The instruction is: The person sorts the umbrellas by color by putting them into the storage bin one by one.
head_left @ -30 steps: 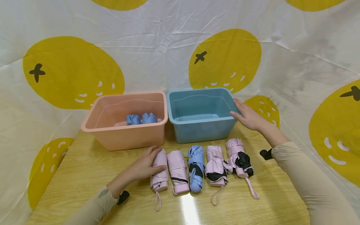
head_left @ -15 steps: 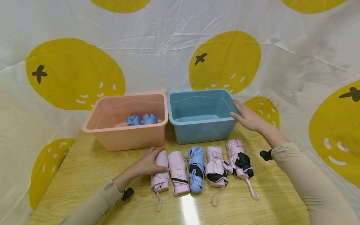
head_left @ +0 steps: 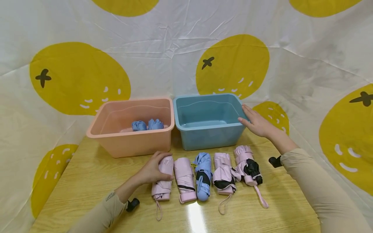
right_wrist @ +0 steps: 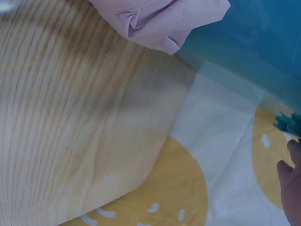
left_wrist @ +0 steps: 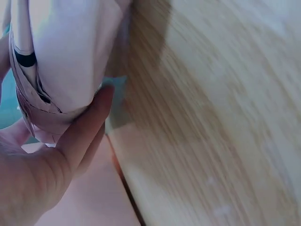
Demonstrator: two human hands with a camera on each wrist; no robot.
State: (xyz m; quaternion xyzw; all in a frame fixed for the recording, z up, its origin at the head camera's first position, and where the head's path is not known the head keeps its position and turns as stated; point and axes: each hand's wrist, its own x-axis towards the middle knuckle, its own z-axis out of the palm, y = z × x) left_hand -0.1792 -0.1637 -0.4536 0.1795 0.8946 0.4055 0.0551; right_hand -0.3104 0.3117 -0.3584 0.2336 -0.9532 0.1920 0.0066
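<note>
My left hand (head_left: 152, 170) grips a folded pink umbrella (head_left: 166, 165) at the left end of a row on the table. In the left wrist view, thumb and fingers lie on both sides of that umbrella (left_wrist: 70, 56). Beside it lie a second pink umbrella (head_left: 185, 173), a blue umbrella (head_left: 203, 165) with a black band, and two more pink umbrellas with black patches. My right hand (head_left: 257, 122) rests on the right rim of a blue bin (head_left: 209, 137), fingers extended. The right wrist view catches only part of this hand (right_wrist: 292, 183) at its edge.
A peach bin (head_left: 134, 144) stands left of the blue one, with two blue cloth bundles (head_left: 155, 124) inside. Both bins sit at the back of the wooden table (head_left: 78, 187), before a white curtain (head_left: 163, 71) with yellow fruit prints.
My left hand has shifted the leftmost pink umbrella slightly to the left, opening a wider gap beside its neighbour. My right hand stays on the blue bin's rim.
</note>
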